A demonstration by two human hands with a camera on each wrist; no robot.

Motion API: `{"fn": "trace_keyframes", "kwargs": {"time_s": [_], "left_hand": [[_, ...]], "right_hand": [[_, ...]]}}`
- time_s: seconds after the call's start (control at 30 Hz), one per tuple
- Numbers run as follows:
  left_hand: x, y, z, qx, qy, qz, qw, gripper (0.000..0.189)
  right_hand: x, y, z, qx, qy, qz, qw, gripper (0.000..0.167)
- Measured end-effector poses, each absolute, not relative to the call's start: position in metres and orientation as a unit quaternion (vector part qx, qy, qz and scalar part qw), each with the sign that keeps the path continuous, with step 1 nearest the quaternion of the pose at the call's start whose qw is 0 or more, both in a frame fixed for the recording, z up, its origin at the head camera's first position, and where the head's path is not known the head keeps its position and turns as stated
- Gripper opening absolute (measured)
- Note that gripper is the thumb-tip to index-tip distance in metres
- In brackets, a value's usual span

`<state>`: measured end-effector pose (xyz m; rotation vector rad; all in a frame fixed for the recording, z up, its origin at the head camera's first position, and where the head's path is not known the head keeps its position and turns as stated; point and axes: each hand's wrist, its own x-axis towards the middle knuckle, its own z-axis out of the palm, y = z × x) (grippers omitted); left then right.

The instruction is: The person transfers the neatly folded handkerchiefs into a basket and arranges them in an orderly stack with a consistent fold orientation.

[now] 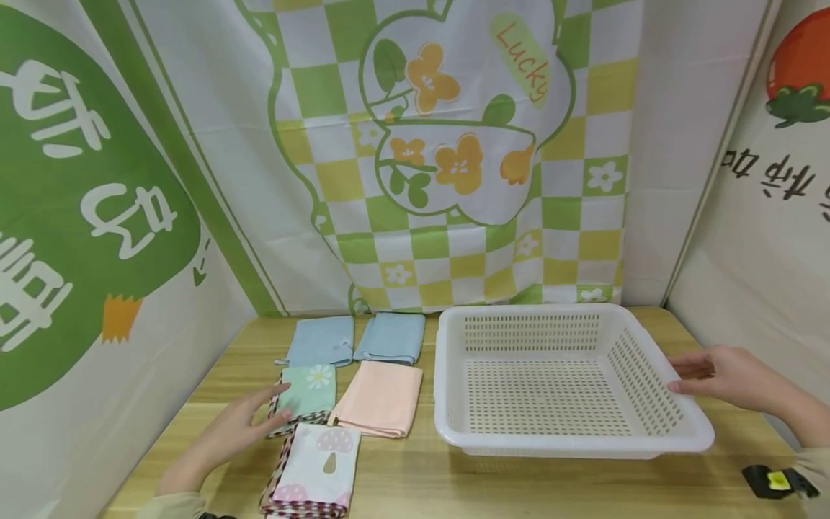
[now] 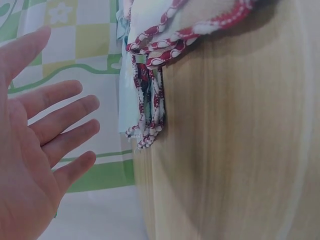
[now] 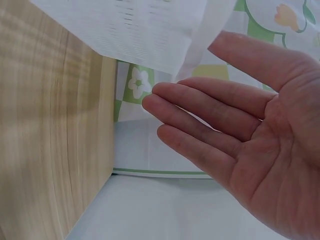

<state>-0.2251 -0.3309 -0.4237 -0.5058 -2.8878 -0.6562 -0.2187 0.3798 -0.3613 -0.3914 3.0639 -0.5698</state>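
Observation:
My left hand point(image 1: 231, 431), fingers spread, hovers at the left edge of a folded green towel point(image 1: 310, 386) with a daisy on it. In the left wrist view its palm point(image 2: 25, 145) holds nothing, and the towels' red-and-white edging point(image 2: 150, 100) shows beyond the fingertips. On the right, a white plastic basket point(image 1: 573, 441) with slotted walls has nothing in it. My right hand point(image 1: 733, 378) is at the basket's right rim, the thumb at the rim's edge. Its fingers look straight in the right wrist view, beside the basket wall point(image 3: 150, 30); whether they touch it is unclear.
Around the green towel lie a white towel with mushrooms point(image 1: 324, 465), a peach towel point(image 1: 382, 400) and two blue towels point(image 1: 320, 340), all folded. The wooden table point(image 1: 415, 479) meets printed curtains point(image 1: 454, 245) at the back and sides. A black strap point(image 1: 772, 481) is on the right wrist.

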Motion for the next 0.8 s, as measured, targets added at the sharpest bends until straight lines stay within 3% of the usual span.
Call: {"fn": "trace_keyframes", "kwargs": {"time_s": [0.8], "left_hand": [[-0.224, -0.329, -0.434, -0.143, -0.954, -0.260, 0.036, 0.055]], "right_hand": [[-0.219, 0.381, -0.360, -0.116, 0.974, -0.192, 0.021, 0.060]]}}
